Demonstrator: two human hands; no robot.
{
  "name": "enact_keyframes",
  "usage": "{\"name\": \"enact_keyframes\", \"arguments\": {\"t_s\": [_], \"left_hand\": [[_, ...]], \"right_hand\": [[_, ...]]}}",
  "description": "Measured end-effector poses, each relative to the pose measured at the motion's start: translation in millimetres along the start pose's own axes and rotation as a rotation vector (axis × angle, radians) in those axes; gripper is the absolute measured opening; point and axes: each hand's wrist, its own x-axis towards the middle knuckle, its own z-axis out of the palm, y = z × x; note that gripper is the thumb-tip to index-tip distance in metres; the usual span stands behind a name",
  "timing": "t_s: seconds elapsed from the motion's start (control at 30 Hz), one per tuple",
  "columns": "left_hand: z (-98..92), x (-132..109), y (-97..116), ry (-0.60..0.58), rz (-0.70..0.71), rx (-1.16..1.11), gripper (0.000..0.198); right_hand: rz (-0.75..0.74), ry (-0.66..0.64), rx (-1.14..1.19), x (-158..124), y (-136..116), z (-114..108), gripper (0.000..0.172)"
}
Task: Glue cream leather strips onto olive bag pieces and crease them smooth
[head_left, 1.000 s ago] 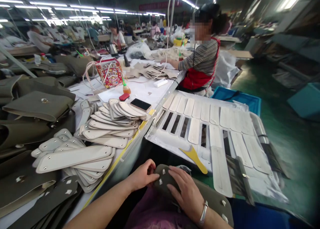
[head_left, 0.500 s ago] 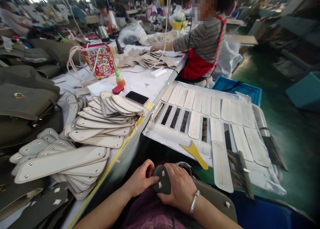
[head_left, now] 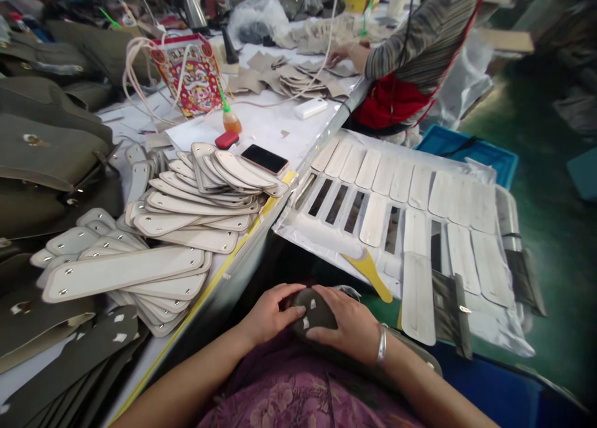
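Both hands hold the rounded end of a dark olive strip (head_left: 316, 307), which carries two small white patches. My left hand (head_left: 275, 313) is closed at its left edge, thumb on the top face and fingers curled at the far edge. From the other side my right hand (head_left: 352, 322) wraps the strip, its thumb along the near edge and fingers over the far edge. The rest of the strip is hidden under the right hand and forearm. Similar dark olive strips (head_left: 88, 356) with white patches lie at the lower left.
Pale strips (head_left: 125, 272) with metal rivets are heaped along the table's yellow-taped edge (head_left: 224, 272). Beyond them lies a phone (head_left: 264, 158). At right, pale strips lie on a slotted white board (head_left: 326, 226) with a yellow scraper (head_left: 370, 275). A co-worker's sleeve (head_left: 401, 45) reaches in behind.
The view has tipped downward, so the table and board appear higher. My left fingers have closed further over the strip's far edge, with the thumb farther onto its face.
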Motion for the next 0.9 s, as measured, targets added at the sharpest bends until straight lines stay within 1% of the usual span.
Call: {"name": "enact_keyframes", "arguments": {"t_s": [0.07, 0.1, 0.2, 0.27, 0.3, 0.33, 0.4, 0.43, 0.47, 0.53, 0.63, 0.73, 0.9], "left_hand": [[0.5, 0, 0, 0.019, 0.011, 0.028, 0.038], [0.9, -1, 0, 0.032, 0.01, 0.039, 0.037], [0.8, -6, -2, 0.061, 0.009, 0.072, 0.036], [-1.7, -10, -3, 0.034, 0.036, 0.089, 0.038], [-3.7, -12, -4, -0.005, 0.061, 0.099, 0.043], [-5.8, -14, -4, -0.055, 0.091, 0.117, 0.053], [-9.8, -17, -5, -0.142, 0.148, 0.194, 0.079], [-11.1, -17, -5, -0.169, 0.168, 0.251, 0.089], [-11.9, -17, -6, -0.183, 0.181, 0.312, 0.094], [-11.8, -15, -8, -0.188, 0.201, 0.412, 0.088], [-9.5, -13, -13, -0.186, 0.25, 0.485, 0.082], [-6.7, -14, -17, -0.173, 0.299, 0.516, 0.081], [-3.9, -16, -20, -0.161, 0.321, 0.534, 0.08]], "right_hand": [[0.005, -0.048, 0.046, 4, 4, -4, 0.054], [0.021, -0.053, 0.054, 6, 4, -4, 0.051], [0.066, -0.05, 0.053, 9, 0, -4, 0.051], [0.076, -0.046, 0.05, 9, -2, -3, 0.052], [0.074, -0.045, 0.049, 8, -2, -2, 0.052], [0.071, -0.044, 0.046, 7, -3, -2, 0.052], [0.067, -0.04, 0.035, 5, -2, -1, 0.053], [0.067, -0.033, 0.027, 4, -2, -1, 0.053], [0.066, -0.024, 0.02, 3, -2, -1, 0.053], [0.063, -0.004, 0.006, 1, -1, 0, 0.052], [0.068, 0.01, -0.016, 0, -2, 0, 0.05], [0.072, 0.006, -0.035, -1, -2, 0, 0.05], [0.051, 0.012, -0.07, 0, -3, 0, 0.057]]}}
